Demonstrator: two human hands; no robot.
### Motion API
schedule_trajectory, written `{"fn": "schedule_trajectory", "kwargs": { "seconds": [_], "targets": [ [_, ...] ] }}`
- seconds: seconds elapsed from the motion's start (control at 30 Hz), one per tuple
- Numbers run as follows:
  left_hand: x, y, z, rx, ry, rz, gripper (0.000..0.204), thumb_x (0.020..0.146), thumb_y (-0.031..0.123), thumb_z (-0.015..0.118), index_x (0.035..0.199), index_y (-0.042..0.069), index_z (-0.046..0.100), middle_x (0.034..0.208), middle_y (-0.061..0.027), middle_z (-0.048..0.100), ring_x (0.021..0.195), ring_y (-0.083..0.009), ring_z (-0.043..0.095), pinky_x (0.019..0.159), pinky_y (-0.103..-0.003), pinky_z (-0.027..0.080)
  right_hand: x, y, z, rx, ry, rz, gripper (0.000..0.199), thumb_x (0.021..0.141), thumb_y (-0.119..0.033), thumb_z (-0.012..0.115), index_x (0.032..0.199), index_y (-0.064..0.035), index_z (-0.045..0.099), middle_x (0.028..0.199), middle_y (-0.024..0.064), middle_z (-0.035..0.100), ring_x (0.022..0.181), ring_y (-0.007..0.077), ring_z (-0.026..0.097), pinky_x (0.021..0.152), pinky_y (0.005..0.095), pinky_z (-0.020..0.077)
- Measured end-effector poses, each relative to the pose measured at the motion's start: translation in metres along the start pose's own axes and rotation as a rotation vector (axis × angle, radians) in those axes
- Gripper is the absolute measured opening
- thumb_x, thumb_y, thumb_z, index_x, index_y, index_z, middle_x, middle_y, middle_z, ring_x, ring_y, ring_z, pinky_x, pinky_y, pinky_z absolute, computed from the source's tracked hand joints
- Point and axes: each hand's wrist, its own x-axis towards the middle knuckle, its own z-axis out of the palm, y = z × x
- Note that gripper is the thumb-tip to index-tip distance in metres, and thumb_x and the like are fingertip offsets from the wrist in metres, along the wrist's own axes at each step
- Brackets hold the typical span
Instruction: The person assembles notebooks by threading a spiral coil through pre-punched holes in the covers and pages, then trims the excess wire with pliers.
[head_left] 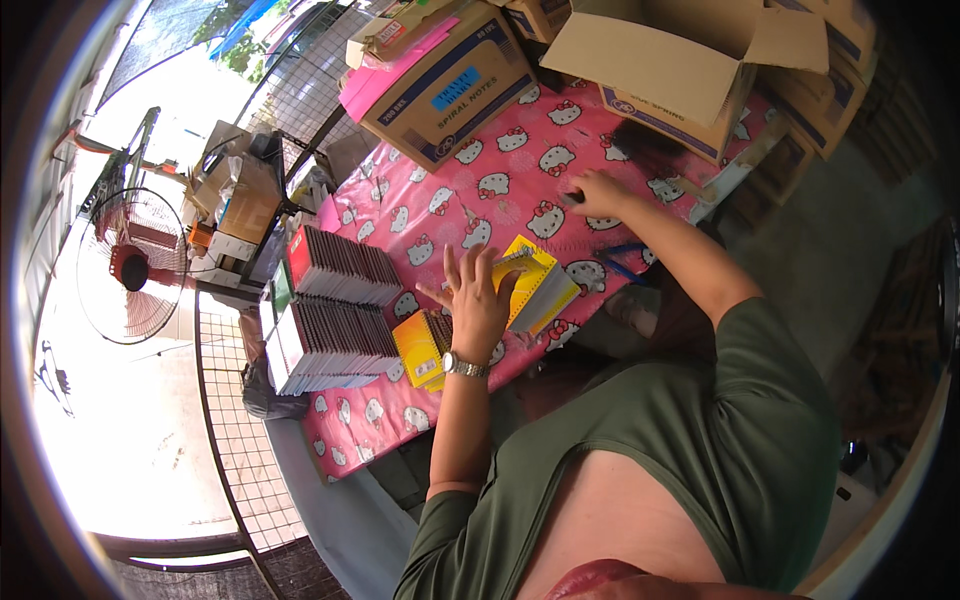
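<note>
A yellow notebook (548,292) lies on the pink patterned tablecloth, in front of me. My left hand (475,300) is at its left edge, fingers spread and thumb over the cover; whether it presses on it I cannot tell. A thin spiral wire (575,247) runs from the notebook's top edge toward the right. Farther off, my right hand (600,194) is closed, a small dark thing at its fingertips that I cannot make out. Blue-handled pliers (624,266) lie right of the notebook. Beside my left wrist sits a small pile of yellow spiral notebooks (420,345).
Tall rows of spiral notebooks (335,340) stand at the table's left. A closed carton (455,95) is at the back, with an open carton (690,75) to its right. A dark, blurred patch (648,145) is near the open carton. Beyond the left edge stands a fan (130,265).
</note>
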Motion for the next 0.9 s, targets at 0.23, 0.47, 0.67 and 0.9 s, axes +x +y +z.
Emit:
{"fn": "schedule_trajectory", "kwargs": {
  "seconds": [0.23,0.47,0.67,0.9],
  "targets": [
    [0.006,-0.008,0.003,-0.192,-0.050,0.027,0.023,0.086,0.020,0.071,0.103,0.008,0.062,0.101,-0.0085,0.061,0.100,-0.0310,0.055,0.085,-0.044,0.042,-0.012,-0.113,-0.110,0.931,-0.880,-0.477,0.047,0.079,-0.016,0.071,0.124,-0.0046,0.064,0.123,0.0091,0.062,0.117,0.0173,0.055,0.100,0.0347,0.0439],
    [0.018,-0.014,-0.001,-0.407,-0.045,0.077,0.026,0.078,0.004,0.069,0.103,0.004,0.061,0.102,-0.0135,0.060,0.101,-0.0348,0.054,0.089,-0.045,0.045,-0.021,-0.113,-0.113,0.660,-0.692,-0.350,0.046,0.078,-0.014,0.070,0.124,-0.0059,0.065,0.137,0.0088,0.051,0.123,0.0202,0.051,0.107,0.0365,0.0374],
    [0.009,-0.049,0.001,-0.492,-0.074,-0.028,0.024,0.082,0.005,0.071,0.104,0.000,0.062,0.101,-0.0130,0.064,0.085,-0.0274,0.065,0.071,-0.035,0.052,-0.009,-0.116,-0.109,0.712,-0.763,-0.479,0.045,0.077,-0.015,0.072,0.121,-0.0072,0.067,0.140,0.0084,0.049,0.122,0.0224,0.052,0.105,0.0349,0.0393],
    [0.009,-0.043,-0.003,-0.606,-0.133,-0.087,0.018,0.087,0.008,0.069,0.101,-0.001,0.061,0.094,-0.0138,0.063,0.077,-0.0247,0.067,0.066,-0.031,0.054,-0.017,-0.122,-0.101,0.909,-0.714,-0.382,0.046,0.077,-0.014,0.072,0.123,-0.0110,0.067,0.140,0.0059,0.049,0.119,0.0222,0.052,0.104,0.0371,0.0411]
  ]
}}
